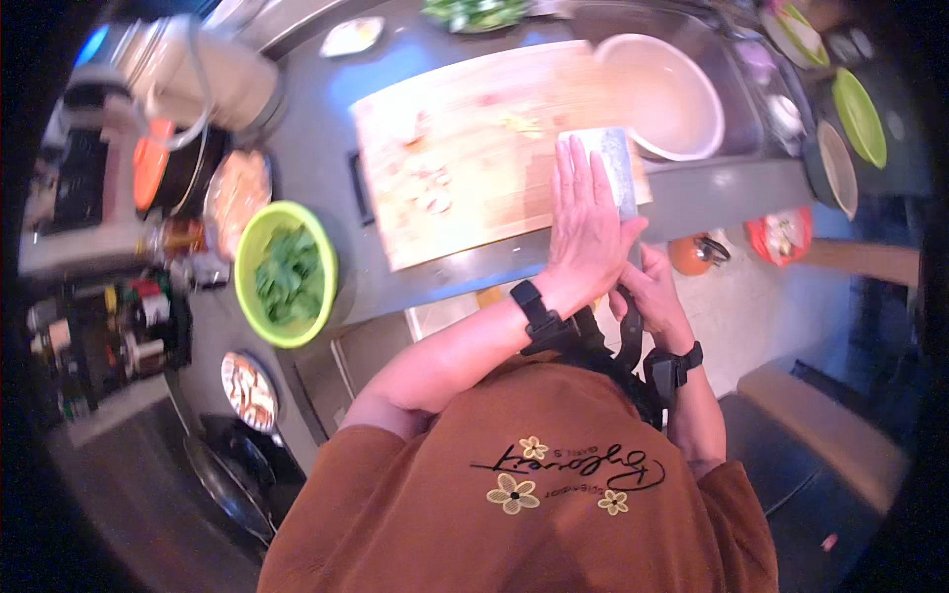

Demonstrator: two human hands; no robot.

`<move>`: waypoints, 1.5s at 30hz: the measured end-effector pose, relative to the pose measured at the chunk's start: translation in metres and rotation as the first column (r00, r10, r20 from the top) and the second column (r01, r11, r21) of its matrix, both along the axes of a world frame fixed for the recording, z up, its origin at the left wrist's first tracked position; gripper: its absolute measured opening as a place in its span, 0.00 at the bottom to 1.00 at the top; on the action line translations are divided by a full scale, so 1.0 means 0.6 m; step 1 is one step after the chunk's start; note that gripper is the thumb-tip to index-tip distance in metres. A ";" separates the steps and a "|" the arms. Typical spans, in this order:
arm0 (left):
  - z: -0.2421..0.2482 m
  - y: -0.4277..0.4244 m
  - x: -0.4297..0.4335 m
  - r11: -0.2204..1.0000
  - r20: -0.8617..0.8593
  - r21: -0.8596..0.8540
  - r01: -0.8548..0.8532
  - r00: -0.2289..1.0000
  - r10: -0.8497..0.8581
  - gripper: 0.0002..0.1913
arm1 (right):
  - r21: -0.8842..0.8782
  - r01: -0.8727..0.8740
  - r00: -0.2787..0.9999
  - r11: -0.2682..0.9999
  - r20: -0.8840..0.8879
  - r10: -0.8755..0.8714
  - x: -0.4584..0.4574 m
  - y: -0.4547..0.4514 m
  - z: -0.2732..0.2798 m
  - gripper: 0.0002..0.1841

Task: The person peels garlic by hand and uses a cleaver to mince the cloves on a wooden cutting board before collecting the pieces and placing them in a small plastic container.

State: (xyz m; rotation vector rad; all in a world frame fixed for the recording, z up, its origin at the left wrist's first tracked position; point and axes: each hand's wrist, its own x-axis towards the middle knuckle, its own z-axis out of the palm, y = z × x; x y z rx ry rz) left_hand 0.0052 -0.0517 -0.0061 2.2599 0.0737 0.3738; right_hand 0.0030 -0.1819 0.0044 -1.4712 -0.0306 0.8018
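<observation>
A cleaver (617,167) rests with its broad blade flat at the right end of a wooden cutting board (474,215). My left hand (586,222) presses on the blade with its fingers straight and close together. Below it, my right hand (656,293) grips the cleaver's handle near the counter edge. What lies beneath the blade is hidden. Pale yellow slivers (523,124) lie on the board left of the blade. Farther left are several small pieces that look like garlic skins (436,199).
A white basin (712,118) sits partly over the sink at the right. On the left stand a lime-green bowl of leafy greens (289,278) and a plate of pale food (239,196). Chopped greens (474,13) lie at the back. An orange kettle (693,254) is lower right, beyond the counter edge.
</observation>
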 end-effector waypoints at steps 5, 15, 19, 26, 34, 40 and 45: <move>-0.018 -0.122 0.064 0.964 -0.043 0.173 0.200 0.980 -0.196 0.46 | 0.057 0.105 0.994 0.993 0.022 -0.106 0.029 -0.144 -0.021 0.07; -0.083 -0.538 0.292 0.686 0.026 0.047 0.726 0.686 -0.727 0.43 | 0.013 0.690 0.724 0.724 0.011 -0.690 0.138 -0.495 -0.051 0.06; -0.147 -0.656 0.375 0.608 0.070 -0.030 0.793 0.609 -0.790 0.38 | -0.067 0.784 0.618 0.617 0.009 -0.786 0.184 -0.593 -0.074 0.06; -0.248 -0.698 0.469 0.621 -0.134 0.279 0.732 0.670 -0.730 0.34 | -0.064 0.842 0.536 0.536 -0.022 -0.844 0.168 -0.682 -0.109 0.06; -0.320 -0.736 0.494 0.560 -0.427 0.236 0.794 0.603 -0.674 0.36 | -0.108 0.864 0.484 0.491 -0.087 -0.871 0.135 -0.705 -0.149 0.06; -0.326 -0.759 0.556 0.751 -0.754 0.056 0.658 0.521 -0.400 0.38 | -0.112 0.860 0.484 0.499 -0.135 -0.865 0.135 -0.696 -0.149 0.06; -0.315 -0.758 0.546 0.689 -0.723 0.159 0.707 0.559 -0.406 0.33 | -0.060 0.864 0.497 0.500 -0.066 -0.866 0.155 -0.706 -0.132 0.07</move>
